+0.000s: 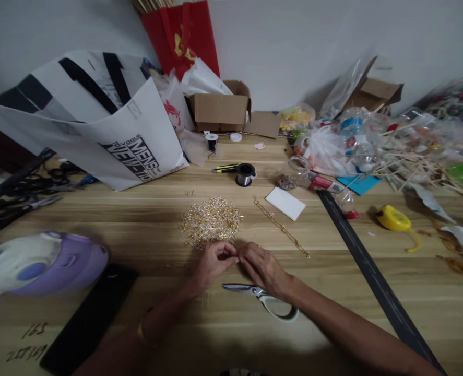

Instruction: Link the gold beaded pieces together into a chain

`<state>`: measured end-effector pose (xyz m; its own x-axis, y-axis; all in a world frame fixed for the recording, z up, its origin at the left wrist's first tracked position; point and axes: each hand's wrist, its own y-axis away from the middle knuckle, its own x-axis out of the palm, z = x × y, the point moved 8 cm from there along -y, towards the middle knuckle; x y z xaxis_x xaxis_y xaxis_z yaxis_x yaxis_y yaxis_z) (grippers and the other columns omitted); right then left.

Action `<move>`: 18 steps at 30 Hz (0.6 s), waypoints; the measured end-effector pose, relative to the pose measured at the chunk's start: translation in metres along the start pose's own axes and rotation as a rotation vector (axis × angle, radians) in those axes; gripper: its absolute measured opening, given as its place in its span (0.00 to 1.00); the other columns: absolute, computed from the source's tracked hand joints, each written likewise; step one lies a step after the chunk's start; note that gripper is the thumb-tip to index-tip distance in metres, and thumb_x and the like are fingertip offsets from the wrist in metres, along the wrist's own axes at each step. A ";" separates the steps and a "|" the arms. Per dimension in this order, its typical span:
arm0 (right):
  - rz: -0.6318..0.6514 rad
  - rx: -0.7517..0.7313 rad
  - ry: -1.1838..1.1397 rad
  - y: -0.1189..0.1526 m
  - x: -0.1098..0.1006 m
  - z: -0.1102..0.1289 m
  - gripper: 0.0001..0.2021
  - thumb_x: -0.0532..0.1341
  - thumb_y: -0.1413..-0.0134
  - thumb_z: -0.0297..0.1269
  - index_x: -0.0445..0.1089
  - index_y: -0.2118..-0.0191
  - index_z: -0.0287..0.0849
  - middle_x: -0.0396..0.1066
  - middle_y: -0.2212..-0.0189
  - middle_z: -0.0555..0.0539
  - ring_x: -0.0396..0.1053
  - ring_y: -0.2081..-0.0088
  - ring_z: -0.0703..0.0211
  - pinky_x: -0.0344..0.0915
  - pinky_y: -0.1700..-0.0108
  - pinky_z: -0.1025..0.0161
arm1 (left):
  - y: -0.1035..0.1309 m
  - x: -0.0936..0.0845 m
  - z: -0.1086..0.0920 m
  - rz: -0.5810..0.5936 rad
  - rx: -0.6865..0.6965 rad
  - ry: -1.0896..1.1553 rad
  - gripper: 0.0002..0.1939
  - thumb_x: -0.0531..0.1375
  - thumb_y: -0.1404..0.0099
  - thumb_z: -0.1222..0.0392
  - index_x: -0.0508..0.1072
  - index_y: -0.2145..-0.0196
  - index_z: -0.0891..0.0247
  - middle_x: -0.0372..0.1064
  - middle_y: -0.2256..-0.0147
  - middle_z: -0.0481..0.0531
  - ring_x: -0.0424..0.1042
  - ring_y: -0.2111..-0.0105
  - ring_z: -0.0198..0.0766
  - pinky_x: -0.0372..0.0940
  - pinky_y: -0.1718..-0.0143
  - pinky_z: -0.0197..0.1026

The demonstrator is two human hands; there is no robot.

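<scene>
My left hand (214, 265) and my right hand (265, 269) meet at their fingertips over the middle of the table. Both are pinched closed; whatever lies between the fingers is too small to make out. Just beyond my left hand is a loose heap of gold and clear beads on fine wires (211, 222). A pair of scissors with pale handles (260, 293) lies on the wood, partly under my right hand. To the right of the heap, a thin gold chain (282, 227) stretches diagonally across the tabletop.
Beyond the heap stand a wire spool (246, 175) and a yellow-black cutter (226, 168). A white card (285, 203) and a yellow tape measure (393, 217) lie rightward, below cluttered plastic bags (323, 149). At left are a large white bag (137, 141), pliers (39, 202) and a purple-white object (59, 263).
</scene>
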<state>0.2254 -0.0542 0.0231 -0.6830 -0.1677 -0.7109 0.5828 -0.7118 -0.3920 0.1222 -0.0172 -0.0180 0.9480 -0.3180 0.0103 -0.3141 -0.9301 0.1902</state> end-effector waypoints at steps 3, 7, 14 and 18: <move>0.006 -0.029 0.079 0.001 0.001 0.002 0.06 0.48 0.38 0.28 0.61 0.60 0.39 0.65 0.66 0.42 0.64 0.63 0.57 0.66 0.64 0.62 | 0.001 0.001 -0.001 -0.016 0.004 -0.019 0.04 0.62 0.55 0.70 0.69 0.79 0.67 0.67 0.79 0.47 0.66 0.76 0.31 0.60 0.72 0.33; 0.031 -0.041 0.200 0.001 0.002 0.005 0.07 0.47 0.38 0.29 0.61 0.60 0.39 0.64 0.68 0.43 0.64 0.67 0.58 0.64 0.68 0.64 | 0.003 0.001 -0.001 -0.027 -0.008 -0.051 0.03 0.60 0.54 0.71 0.70 0.79 0.68 0.67 0.78 0.48 0.67 0.75 0.32 0.61 0.71 0.34; 0.022 -0.021 0.200 0.001 0.002 0.004 0.07 0.47 0.37 0.29 0.60 0.59 0.40 0.64 0.68 0.43 0.64 0.68 0.57 0.63 0.69 0.63 | 0.004 0.000 -0.003 -0.019 0.026 -0.073 0.02 0.62 0.53 0.67 0.70 0.79 0.67 0.68 0.78 0.48 0.66 0.75 0.33 0.60 0.71 0.33; -0.036 0.047 0.034 0.000 -0.004 -0.003 0.05 0.49 0.39 0.29 0.60 0.60 0.41 0.65 0.69 0.44 0.64 0.68 0.58 0.63 0.67 0.63 | 0.003 0.001 -0.003 0.003 0.001 0.001 0.06 0.64 0.52 0.62 0.71 0.78 0.67 0.68 0.78 0.48 0.65 0.76 0.32 0.60 0.72 0.34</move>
<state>0.2292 -0.0517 0.0242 -0.6870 -0.1189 -0.7169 0.5366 -0.7483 -0.3901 0.1220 -0.0193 -0.0143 0.9471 -0.3208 0.0124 -0.3173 -0.9293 0.1892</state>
